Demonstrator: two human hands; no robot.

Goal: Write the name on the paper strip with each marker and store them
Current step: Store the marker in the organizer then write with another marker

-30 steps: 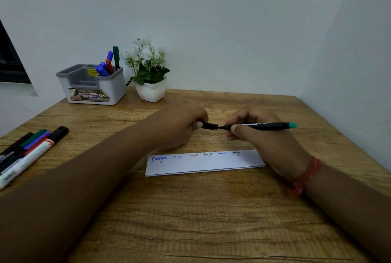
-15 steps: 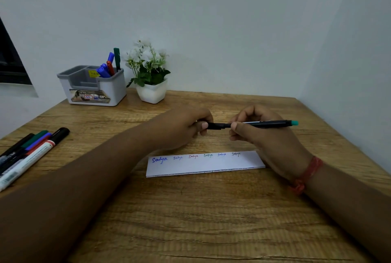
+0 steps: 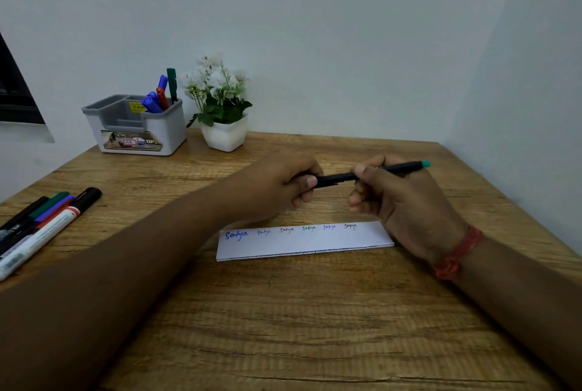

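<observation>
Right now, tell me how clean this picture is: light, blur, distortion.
Head view: dim, even light with soft shadows and no glare; wide-angle bending stretches the forearms and table edges; slight softness on the hands and pen; the strip's small writing is barely legible; markers at the left edge are cropped.

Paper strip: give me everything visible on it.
The paper strip is a long white rectangle lying flat on the wooden table, its long side running left to right, below both hands. Along its top edge the same name is handwritten six times in different inks; the leftmost, blue, is largest. The right end beyond the last word is blank. A dark line shows along its near edge. The right hand overlaps its right end; contact unclear.
</observation>
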